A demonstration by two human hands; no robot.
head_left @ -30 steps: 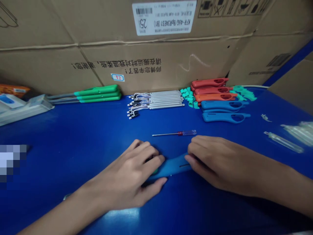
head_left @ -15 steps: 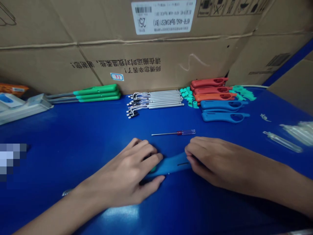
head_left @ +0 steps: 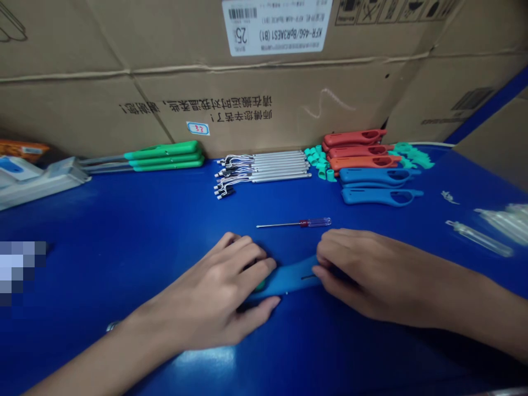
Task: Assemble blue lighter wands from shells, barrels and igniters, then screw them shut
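Observation:
Between my hands lies a blue lighter casing (head_left: 289, 279), low over the blue table, with a slot in its side and a bit of green showing at its left end. My left hand (head_left: 231, 286) grips that left end, thumb below and fingers above. My right hand (head_left: 350, 269) is closed on the other end, its fingertips pinching there; that end is hidden under the hand. Just beyond the casing rests a screwdriver (head_left: 295, 223) with a clear purple and red handle.
At the back lie green lighters (head_left: 165, 157), silver rods with wires (head_left: 276, 166), teal caps (head_left: 317, 159), red casings (head_left: 355, 140) and blue casings (head_left: 379, 196). Clear tubes (head_left: 478, 237) are at right, a power strip (head_left: 45, 184) at left. A cardboard box (head_left: 165, 44) walls the back.
Almost nothing differs. My right fingertips have shifted slightly at the casing's right end, while my left hand keeps its hold.

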